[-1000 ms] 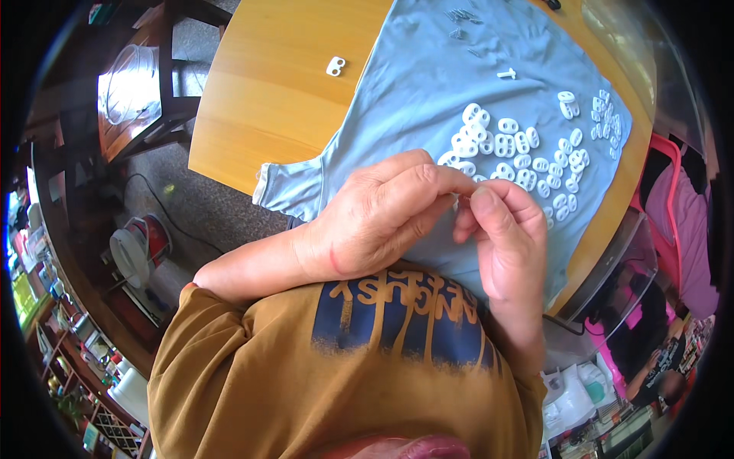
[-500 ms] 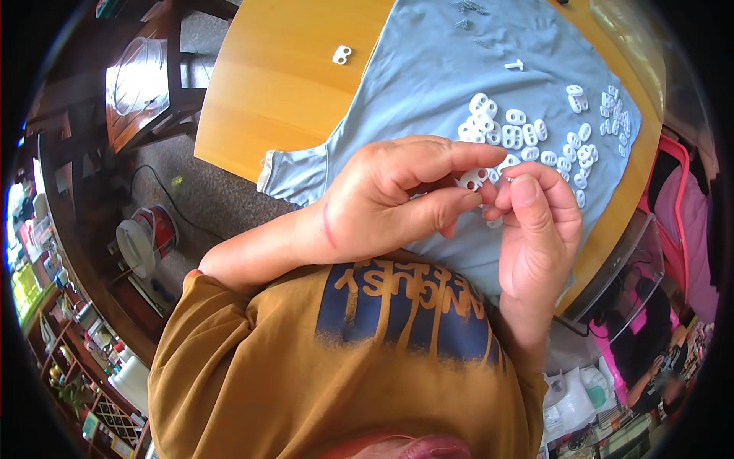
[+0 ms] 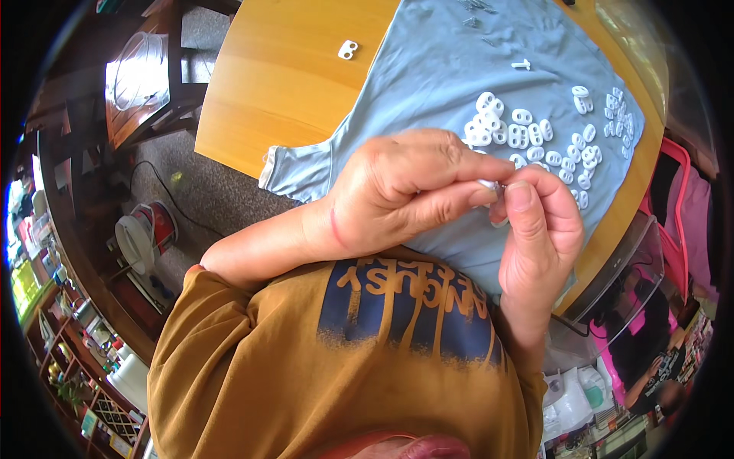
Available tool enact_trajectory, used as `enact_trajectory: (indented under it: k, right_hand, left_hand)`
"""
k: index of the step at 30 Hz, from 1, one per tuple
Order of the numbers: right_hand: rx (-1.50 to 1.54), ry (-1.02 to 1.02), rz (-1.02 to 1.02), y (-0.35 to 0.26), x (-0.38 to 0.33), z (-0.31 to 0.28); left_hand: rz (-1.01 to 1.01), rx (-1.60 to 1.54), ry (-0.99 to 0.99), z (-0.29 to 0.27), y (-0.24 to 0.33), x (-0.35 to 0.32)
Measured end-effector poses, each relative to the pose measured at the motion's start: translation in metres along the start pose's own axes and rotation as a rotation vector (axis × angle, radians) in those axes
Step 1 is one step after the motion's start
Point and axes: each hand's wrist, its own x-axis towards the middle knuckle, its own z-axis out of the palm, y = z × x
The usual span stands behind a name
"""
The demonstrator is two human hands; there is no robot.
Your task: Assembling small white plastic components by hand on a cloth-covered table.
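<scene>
My left hand (image 3: 413,183) is closed, with thumb and forefinger pinching a white plastic two-hole piece (image 3: 488,184), now mostly covered by the fingers. Against its tip, my right hand (image 3: 541,229) pinches a tiny metal piece (image 3: 501,185), too small to make out fully. Both sets of fingertips meet above a light blue cloth garment (image 3: 428,84). Just beyond them lies a loose heap of white oval two-hole pieces (image 3: 485,122), with several more scattered toward the right.
A yellow wooden table (image 3: 283,84) carries the garment and a lone white two-hole piece (image 3: 348,50). A white T-shaped piece (image 3: 521,65) and small grey metal bits (image 3: 475,6) lie farther back. Small white parts (image 3: 618,111) gather at right. A red-and-white bucket (image 3: 145,237) stands left.
My left thumb and forefinger have closed over the white piece, so its holes no longer show. Both hands' fingertips have come together, the right hand hardly shifting.
</scene>
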Motion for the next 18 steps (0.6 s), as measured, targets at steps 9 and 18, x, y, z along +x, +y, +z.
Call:
enact_trajectory:
  k: [9,18]
  right_hand:
    - [-0.044,0.034,0.002,0.0,0.003,0.001]
    - [-0.027,0.019,0.007,0.001,0.004,0.003]
  left_hand:
    - [-0.34,-0.31,0.072,0.003,0.015,0.001]
    - [-0.377,-0.649,0.147,0.009,0.011,0.002]
